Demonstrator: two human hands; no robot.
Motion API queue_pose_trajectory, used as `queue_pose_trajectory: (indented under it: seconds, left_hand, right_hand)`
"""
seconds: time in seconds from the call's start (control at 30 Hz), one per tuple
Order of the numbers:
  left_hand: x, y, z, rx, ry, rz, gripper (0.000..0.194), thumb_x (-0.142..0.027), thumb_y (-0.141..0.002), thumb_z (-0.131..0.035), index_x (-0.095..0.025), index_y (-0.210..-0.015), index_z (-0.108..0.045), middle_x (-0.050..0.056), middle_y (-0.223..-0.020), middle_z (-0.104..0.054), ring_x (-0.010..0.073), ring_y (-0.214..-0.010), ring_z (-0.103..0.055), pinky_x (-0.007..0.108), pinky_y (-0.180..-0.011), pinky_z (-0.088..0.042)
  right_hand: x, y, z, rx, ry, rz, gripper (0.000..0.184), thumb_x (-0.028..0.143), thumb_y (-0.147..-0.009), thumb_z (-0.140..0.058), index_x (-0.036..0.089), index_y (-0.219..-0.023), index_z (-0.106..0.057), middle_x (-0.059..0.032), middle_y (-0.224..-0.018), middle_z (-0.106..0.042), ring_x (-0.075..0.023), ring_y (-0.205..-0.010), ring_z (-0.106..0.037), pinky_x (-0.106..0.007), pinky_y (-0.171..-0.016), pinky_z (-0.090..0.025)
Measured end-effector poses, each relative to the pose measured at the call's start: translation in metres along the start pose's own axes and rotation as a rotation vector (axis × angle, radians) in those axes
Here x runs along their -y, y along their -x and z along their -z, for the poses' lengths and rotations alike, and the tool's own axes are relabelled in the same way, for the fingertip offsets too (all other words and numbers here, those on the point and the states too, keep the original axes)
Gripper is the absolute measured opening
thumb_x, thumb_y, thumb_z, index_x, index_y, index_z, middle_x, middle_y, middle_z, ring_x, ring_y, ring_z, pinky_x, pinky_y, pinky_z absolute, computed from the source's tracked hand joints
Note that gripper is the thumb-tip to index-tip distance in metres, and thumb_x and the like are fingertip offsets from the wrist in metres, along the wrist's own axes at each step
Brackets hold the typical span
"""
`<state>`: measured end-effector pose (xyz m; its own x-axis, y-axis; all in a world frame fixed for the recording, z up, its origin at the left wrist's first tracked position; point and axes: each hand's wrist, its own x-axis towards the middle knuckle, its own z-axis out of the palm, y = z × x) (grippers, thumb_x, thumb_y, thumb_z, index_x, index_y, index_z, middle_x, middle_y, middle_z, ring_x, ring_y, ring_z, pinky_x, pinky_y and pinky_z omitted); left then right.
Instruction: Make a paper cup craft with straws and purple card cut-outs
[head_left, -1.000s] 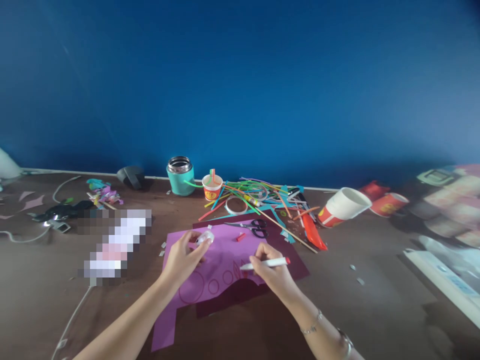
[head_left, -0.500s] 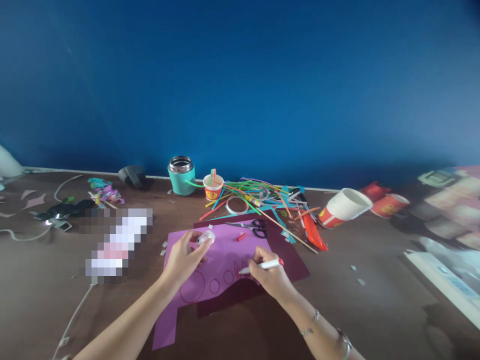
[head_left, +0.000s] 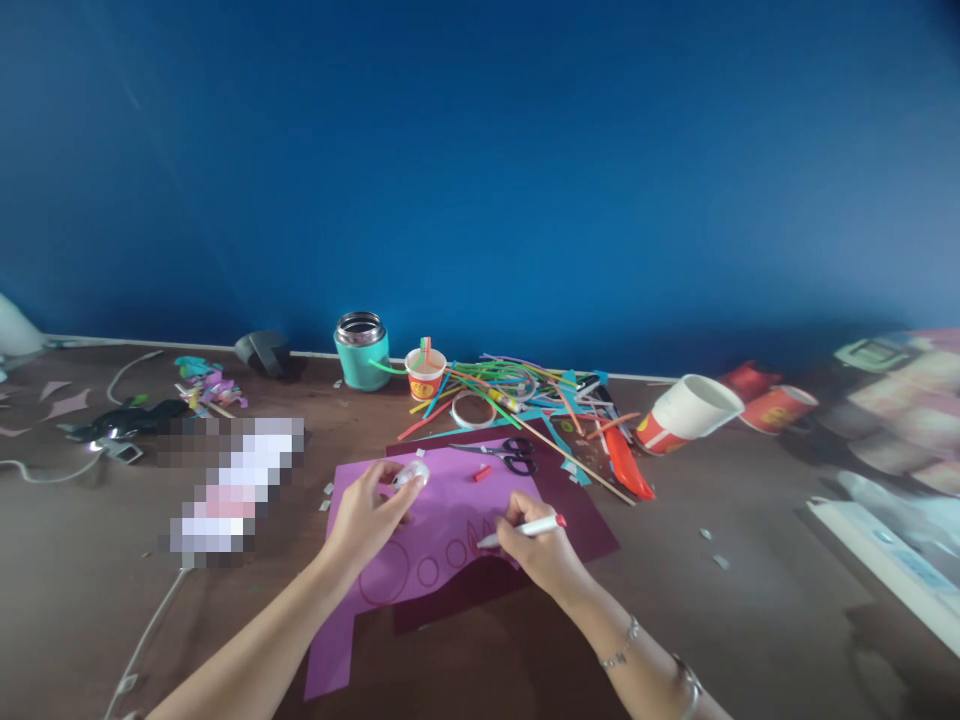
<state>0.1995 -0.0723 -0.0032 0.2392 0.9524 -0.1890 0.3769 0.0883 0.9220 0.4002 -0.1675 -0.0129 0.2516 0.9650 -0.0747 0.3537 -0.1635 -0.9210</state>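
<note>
A purple paper sheet (head_left: 442, 500) lies on the table over a dark maroon sheet (head_left: 577, 510). Red circles and pointed shapes are drawn along its near edge. My right hand (head_left: 531, 535) grips a white marker (head_left: 541, 526) with a red end, its tip at the pointed shapes. A small whitish rounded thing (head_left: 412, 475), too unclear to name, is between the thumb and fingers of my left hand (head_left: 375, 500), over the paper's left part. The red marker cap (head_left: 482, 473) and dark-handled scissors (head_left: 517, 456) lie on the purple sheet beyond my hands.
Behind the paper stand a turquoise jar (head_left: 362, 352) and a paper cup (head_left: 425, 375). Coloured pipe cleaners (head_left: 517, 385) are heaped beside them. To the right are a tilted white-and-red cup (head_left: 690, 412) and a white power strip (head_left: 889, 565). A blue wall (head_left: 480, 180) rises behind.
Both hands and the marker stay nearly in place. The whole view shifts very slightly.
</note>
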Motion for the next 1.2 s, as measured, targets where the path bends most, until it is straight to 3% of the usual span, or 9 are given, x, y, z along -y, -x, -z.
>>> queue_pose_trajectory:
  seconds: [0.23,0.37,0.6,0.8,1.03,1.2]
  left_hand:
    - [0.0005,-0.0003,0.0005,0.002,-0.013,-0.013,0.034,-0.051,-0.072,-0.057,-0.02,-0.087,-0.058,0.002,-0.079,-0.068,0.0152,-0.052,-0.065,0.023,-0.047,-0.05]
    - [0.0011,-0.001,-0.0001,-0.006,-0.006,-0.007,0.034,-0.051,-0.071,-0.058,-0.02,-0.087,-0.058,0.002,-0.08,-0.068,0.0153,-0.052,-0.065,0.023,-0.047,-0.051]
    - [-0.0005,-0.0002,-0.0002,-0.007,-0.007,-0.007,0.034,-0.05,-0.071,-0.058,-0.021,-0.087,-0.059,0.002,-0.082,-0.068,0.015,-0.053,-0.065,0.024,-0.047,-0.051]
    - [0.0012,-0.0009,0.0001,0.003,-0.015,-0.02,0.033,-0.049,-0.072,-0.057,-0.02,-0.089,-0.058,0.002,-0.081,-0.067,0.0153,-0.054,-0.065,0.023,-0.047,-0.051]
    - [-0.0003,-0.0001,0.0002,0.002,-0.013,-0.005,0.035,-0.052,-0.072,-0.058,-0.021,-0.088,-0.057,0.001,-0.081,-0.066,0.0153,-0.054,-0.065,0.024,-0.047,-0.051]
    - [-0.0007,-0.0002,0.0001,0.001,-0.02,-0.003,0.036,-0.052,-0.072,-0.057,-0.02,-0.088,-0.058,0.002,-0.081,-0.068,0.0155,-0.053,-0.065,0.024,-0.046,-0.05]
  right_hand:
    - [-0.0023,-0.0008,0.0006,0.021,-0.059,-0.041,0.022,0.024,-0.071,-0.05,0.023,-0.055,-0.035,0.0078,-0.04,-0.047,-0.0084,-0.037,-0.042,-0.019,-0.039,-0.03]
    - [0.0012,-0.0005,0.0001,-0.015,-0.027,0.007,0.025,0.027,-0.073,-0.052,0.022,-0.055,-0.036,0.0073,-0.043,-0.045,-0.0084,-0.04,-0.042,-0.019,-0.042,-0.032]
    - [-0.004,-0.0009,0.001,0.016,0.017,-0.014,0.022,0.02,-0.068,-0.049,0.023,-0.053,-0.034,0.008,-0.038,-0.043,-0.0087,-0.038,-0.041,-0.02,-0.04,-0.029]
    - [0.0032,-0.0006,0.0003,-0.003,-0.043,-0.02,0.023,0.028,-0.073,-0.05,0.023,-0.055,-0.035,0.0067,-0.042,-0.048,-0.0085,-0.037,-0.044,-0.019,-0.04,-0.03]
    - [-0.0036,-0.0014,0.0011,0.022,-0.002,-0.013,0.021,0.019,-0.068,-0.049,0.023,-0.053,-0.035,0.008,-0.038,-0.044,-0.0081,-0.037,-0.04,-0.019,-0.039,-0.029]
    - [-0.0017,-0.0022,0.0011,0.024,-0.068,-0.045,0.023,0.025,-0.073,-0.05,0.023,-0.055,-0.036,0.0066,-0.04,-0.049,-0.009,-0.037,-0.042,-0.019,-0.039,-0.03]
